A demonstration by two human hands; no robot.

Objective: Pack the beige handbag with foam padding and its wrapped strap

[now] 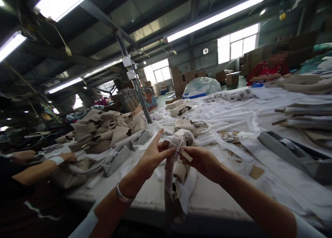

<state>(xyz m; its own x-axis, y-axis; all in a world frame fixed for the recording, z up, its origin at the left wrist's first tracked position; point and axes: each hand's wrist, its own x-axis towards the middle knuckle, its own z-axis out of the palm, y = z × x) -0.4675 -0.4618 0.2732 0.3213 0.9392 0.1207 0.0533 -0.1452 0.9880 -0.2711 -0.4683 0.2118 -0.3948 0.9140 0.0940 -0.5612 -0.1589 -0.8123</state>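
My left hand (153,155) pinches the top of a beige strap wrapped in white paper (169,168), its index finger pointing up. My right hand (201,160) grips the same wrapped strap from the right, with a small tan tag (186,155) showing at its fingers. Below the hands the strap hangs down toward a beige bag part (180,172) lying on the white-covered table (207,196). A silver bracelet (123,195) sits on my left wrist.
A heap of beige bags (103,134) lies at the left, where another person's forearms (38,167) rest. White paper strips (228,117) cover the middle. A grey tape dispenser (290,149) sits at the right. Two more people work at the far side, by cardboard boxes (181,77).
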